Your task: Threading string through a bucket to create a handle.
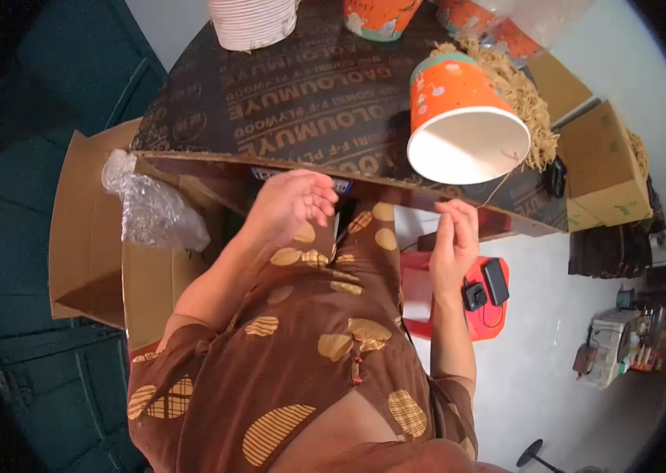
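Observation:
My left hand (295, 203) is just below the table's front edge, its fingers loosely curled and a little apart, with nothing visible in them. To its right, my right hand (456, 235) is closed in a pinch at the same edge. A thin tan strand (498, 186) runs from near its fingertips up toward the cup rim. Above that hand, an orange paper cup (459, 88) with a teal base lies tilted, its white mouth toward me. A bundle of tan, frayed cord (524, 98) lies behind and right of the cup.
A stack of white cups (253, 24) and another orange cup (380, 17) stand on the dark plywood table (301, 94). Left is an open carton (89, 229) with clear plastic wrap (161, 213). A red stool (416, 315) carries black devices (495, 282). Another carton (613, 169) sits right.

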Demonstrator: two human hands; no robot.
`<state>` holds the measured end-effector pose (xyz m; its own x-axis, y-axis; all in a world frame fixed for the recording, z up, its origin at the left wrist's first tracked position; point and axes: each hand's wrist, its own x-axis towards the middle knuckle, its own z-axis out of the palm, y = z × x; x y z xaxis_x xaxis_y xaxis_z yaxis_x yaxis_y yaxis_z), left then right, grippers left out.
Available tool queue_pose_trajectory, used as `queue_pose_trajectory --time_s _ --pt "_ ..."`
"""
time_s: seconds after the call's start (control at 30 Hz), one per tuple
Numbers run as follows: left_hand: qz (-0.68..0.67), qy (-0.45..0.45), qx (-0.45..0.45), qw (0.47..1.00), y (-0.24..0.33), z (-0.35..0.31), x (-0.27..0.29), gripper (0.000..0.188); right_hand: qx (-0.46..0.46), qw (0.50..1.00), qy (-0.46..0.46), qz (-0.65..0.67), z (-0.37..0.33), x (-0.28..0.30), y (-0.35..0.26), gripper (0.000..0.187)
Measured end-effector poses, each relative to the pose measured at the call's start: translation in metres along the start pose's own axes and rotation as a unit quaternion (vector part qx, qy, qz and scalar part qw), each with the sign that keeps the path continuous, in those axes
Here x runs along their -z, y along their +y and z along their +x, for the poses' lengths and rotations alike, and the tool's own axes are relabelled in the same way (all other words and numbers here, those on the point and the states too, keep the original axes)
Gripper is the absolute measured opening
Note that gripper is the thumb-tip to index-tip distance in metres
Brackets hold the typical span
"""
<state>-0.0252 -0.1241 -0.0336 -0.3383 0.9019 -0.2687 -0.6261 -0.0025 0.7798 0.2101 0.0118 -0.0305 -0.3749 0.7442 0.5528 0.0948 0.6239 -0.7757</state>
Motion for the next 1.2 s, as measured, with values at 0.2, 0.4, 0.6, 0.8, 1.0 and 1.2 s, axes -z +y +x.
queue_pose_trajectory --time_s 0.2,0.4,0.6,0.8,1.0,1.2 --pt "0.072 0.073 0.001 0.995 -0.016 -0.021 0.043 0.021 -0.056 0.998 -0.036 0.001 -0.021 0.004 0.026 0.012" --pt "0.159 0.086 0.02 0.983 -0.048 -0.011 0.057 0.016 -0.116 0.989 -0.087 0.008 -0.045 0.004 0.048 0.012" --pt "0.33 -0.003 0.031 0.943 -0.102 0.03 0.057 0.009 -0.18 0.975 -0.13 0.003 -0.067 -0.005 0.076 0.016" --pt "0.424 -0.035 0.059 0.903 -0.159 0.082 0.057 0.017 -0.196 0.969 -0.148 -0.001 -0.08 -0.005 0.095 0.019" --pt "0.458 -0.048 0.14 0.876 -0.179 0.094 0.054 0.024 -0.259 0.953 -0.155 -0.001 -0.086 0.0 0.093 0.022" --pt "0.414 -0.02 0.17 0.894 -0.183 0.096 0.053 0.019 -0.247 0.958 -0.145 0.026 -0.091 -0.001 0.108 0.02"
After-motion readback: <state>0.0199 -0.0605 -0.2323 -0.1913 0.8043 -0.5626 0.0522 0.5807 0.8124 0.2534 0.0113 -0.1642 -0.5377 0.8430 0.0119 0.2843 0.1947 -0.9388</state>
